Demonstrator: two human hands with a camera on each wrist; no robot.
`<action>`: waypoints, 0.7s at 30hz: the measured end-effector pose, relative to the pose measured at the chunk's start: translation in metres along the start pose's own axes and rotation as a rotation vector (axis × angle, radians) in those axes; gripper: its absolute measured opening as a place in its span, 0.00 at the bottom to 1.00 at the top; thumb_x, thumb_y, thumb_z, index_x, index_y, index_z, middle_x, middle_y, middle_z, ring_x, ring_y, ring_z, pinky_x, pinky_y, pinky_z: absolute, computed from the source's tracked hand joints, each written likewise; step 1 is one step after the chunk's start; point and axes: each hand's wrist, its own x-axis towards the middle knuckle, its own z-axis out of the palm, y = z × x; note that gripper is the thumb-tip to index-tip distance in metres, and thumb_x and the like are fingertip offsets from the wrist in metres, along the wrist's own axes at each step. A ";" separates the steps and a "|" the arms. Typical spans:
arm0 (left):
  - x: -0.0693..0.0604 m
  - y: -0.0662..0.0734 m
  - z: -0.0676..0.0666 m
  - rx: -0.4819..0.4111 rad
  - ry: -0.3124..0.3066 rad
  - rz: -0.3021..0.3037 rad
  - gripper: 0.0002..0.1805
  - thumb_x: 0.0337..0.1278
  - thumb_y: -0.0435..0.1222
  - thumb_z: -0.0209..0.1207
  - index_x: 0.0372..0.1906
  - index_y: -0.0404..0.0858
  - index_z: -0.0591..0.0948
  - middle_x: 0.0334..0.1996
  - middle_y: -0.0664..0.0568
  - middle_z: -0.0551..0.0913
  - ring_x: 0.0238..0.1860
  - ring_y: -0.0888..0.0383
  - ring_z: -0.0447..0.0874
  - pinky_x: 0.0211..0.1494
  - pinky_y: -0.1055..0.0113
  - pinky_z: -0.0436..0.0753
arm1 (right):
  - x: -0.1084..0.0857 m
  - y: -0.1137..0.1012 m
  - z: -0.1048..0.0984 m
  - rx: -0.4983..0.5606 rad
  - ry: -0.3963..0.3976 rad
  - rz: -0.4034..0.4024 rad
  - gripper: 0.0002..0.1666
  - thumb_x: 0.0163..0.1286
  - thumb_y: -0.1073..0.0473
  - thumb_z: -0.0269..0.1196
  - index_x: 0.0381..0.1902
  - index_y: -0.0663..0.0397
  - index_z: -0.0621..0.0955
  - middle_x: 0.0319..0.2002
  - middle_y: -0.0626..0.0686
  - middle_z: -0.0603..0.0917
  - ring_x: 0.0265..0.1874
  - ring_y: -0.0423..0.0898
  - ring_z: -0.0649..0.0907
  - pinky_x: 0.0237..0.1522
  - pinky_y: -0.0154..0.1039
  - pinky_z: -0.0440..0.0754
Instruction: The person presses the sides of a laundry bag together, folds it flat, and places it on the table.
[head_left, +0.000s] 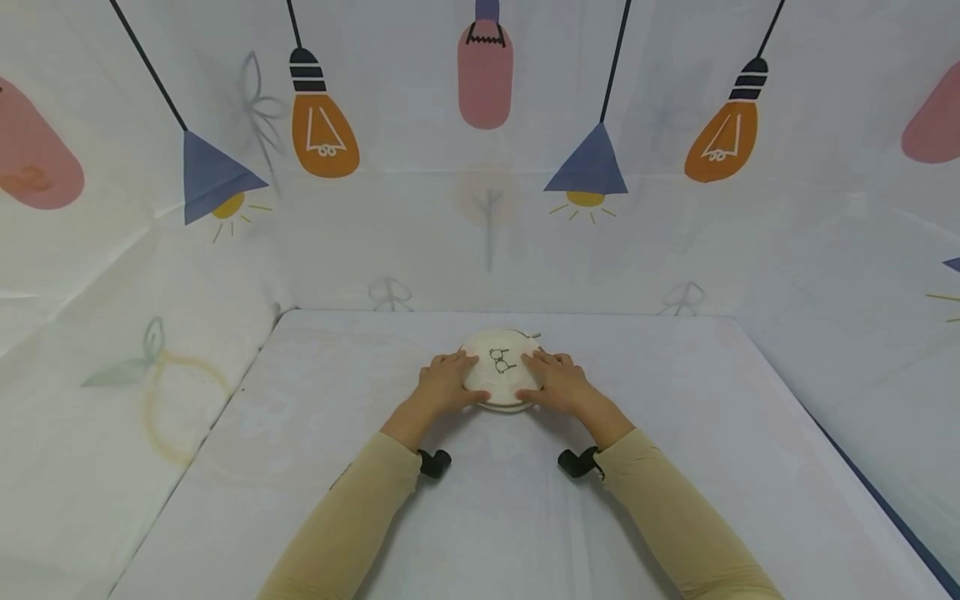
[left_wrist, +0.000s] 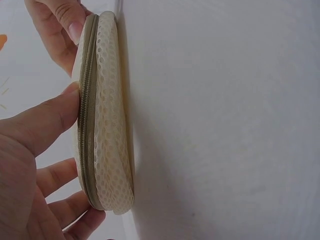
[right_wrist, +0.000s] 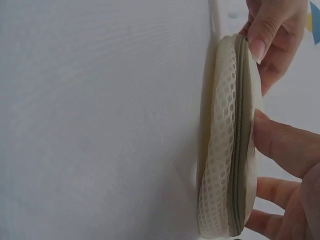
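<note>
A round cream zip pouch (head_left: pixel 501 387) with a small dark line drawing on its top lies flat on the white table. Its side is honeycomb mesh, with an olive zipper (left_wrist: pixel 87 115) running around the upper rim. My left hand (head_left: pixel 444 382) holds the pouch's left side, thumb at the near rim and fingers spread toward the far rim. On the opposite side my right hand (head_left: pixel 561 383) holds it the same way. In the right wrist view the right thumb (right_wrist: pixel 282 142) touches the rim beside the zipper. The pouch's underside is hidden.
The white-covered table (head_left: pixel 510 517) stretches around the pouch. Behind it hangs a pale cloth backdrop (head_left: pixel 420 233) printed with lamps and bulbs. A black wrist device (head_left: pixel 435 463) sits at the left cuff, and another black device (head_left: pixel 576 462) at the right.
</note>
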 end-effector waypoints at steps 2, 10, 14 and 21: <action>0.001 0.000 0.000 0.004 0.000 0.002 0.44 0.57 0.59 0.65 0.74 0.43 0.68 0.76 0.45 0.62 0.74 0.39 0.58 0.68 0.37 0.64 | 0.000 0.000 0.000 0.003 0.002 -0.003 0.49 0.70 0.35 0.61 0.79 0.50 0.59 0.78 0.61 0.56 0.72 0.70 0.58 0.66 0.71 0.60; 0.002 -0.002 0.001 -0.003 0.005 0.007 0.44 0.57 0.59 0.65 0.74 0.43 0.68 0.76 0.45 0.62 0.74 0.39 0.57 0.69 0.38 0.63 | -0.002 -0.001 -0.002 0.022 0.013 -0.004 0.49 0.70 0.36 0.61 0.79 0.51 0.59 0.77 0.62 0.56 0.71 0.70 0.59 0.66 0.72 0.59; 0.004 -0.005 0.003 -0.026 0.021 0.013 0.45 0.57 0.60 0.65 0.75 0.43 0.67 0.76 0.44 0.61 0.74 0.39 0.56 0.69 0.37 0.62 | -0.003 -0.001 -0.002 0.046 0.025 0.002 0.48 0.70 0.37 0.62 0.79 0.52 0.59 0.78 0.62 0.56 0.72 0.69 0.58 0.66 0.71 0.59; 0.004 -0.011 0.009 -0.060 0.063 0.034 0.44 0.58 0.59 0.65 0.75 0.44 0.67 0.77 0.44 0.60 0.74 0.40 0.56 0.70 0.37 0.61 | -0.007 -0.004 -0.003 0.112 0.043 0.005 0.48 0.70 0.40 0.63 0.79 0.52 0.59 0.78 0.62 0.54 0.73 0.69 0.55 0.68 0.71 0.56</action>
